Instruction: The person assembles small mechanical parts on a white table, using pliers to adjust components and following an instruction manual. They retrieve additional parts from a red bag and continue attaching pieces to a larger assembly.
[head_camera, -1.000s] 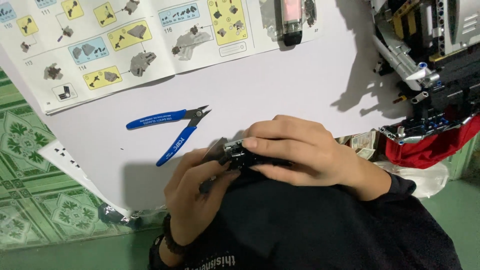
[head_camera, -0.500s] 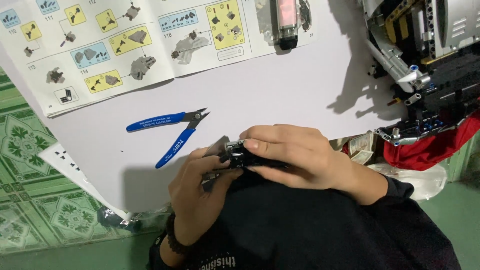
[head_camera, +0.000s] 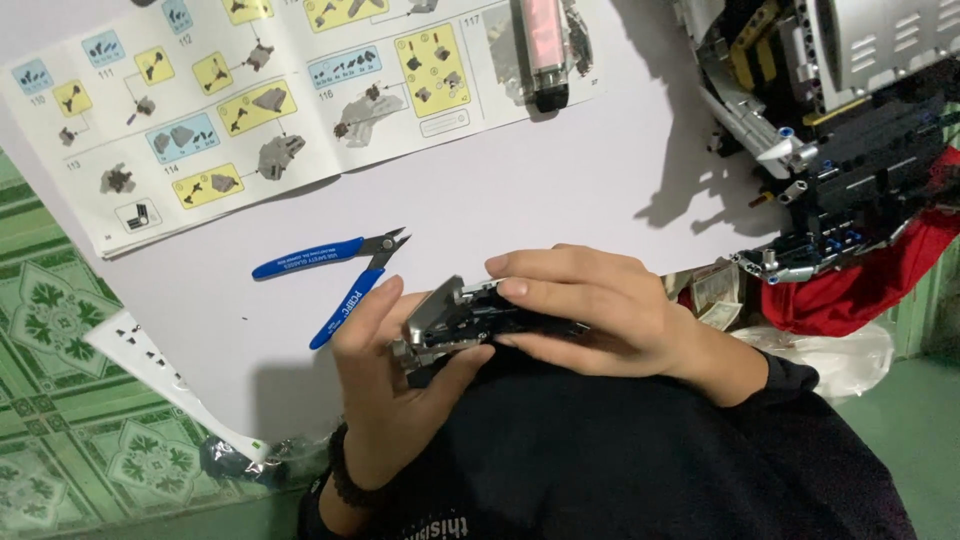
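Both of my hands hold a small grey and black brick-built assembly (head_camera: 452, 320) close to my chest. My left hand (head_camera: 390, 390) grips it from below and the left side, thumb under it. From the right, my right hand (head_camera: 590, 310) covers its top, fingers pressed flat on it. Just beyond my left fingers, blue-handled side cutters (head_camera: 335, 272) lie on the white sheet (head_camera: 560, 190). An open building-instruction booklet (head_camera: 260, 90) lies at the far left of the sheet.
A large grey, black and yellow brick-built model (head_camera: 840, 120) stands at the right, over a red cloth (head_camera: 870, 280). A pink and black object (head_camera: 545, 45) rests on the booklet's right page. Green patterned floor tiles (head_camera: 60, 400) show at left, with a plastic bag (head_camera: 840, 350) at right.
The view has shifted slightly. My hands have turned the small assembly, and its grey sloped part now shows between my fingers. The cutters and booklet have not moved.
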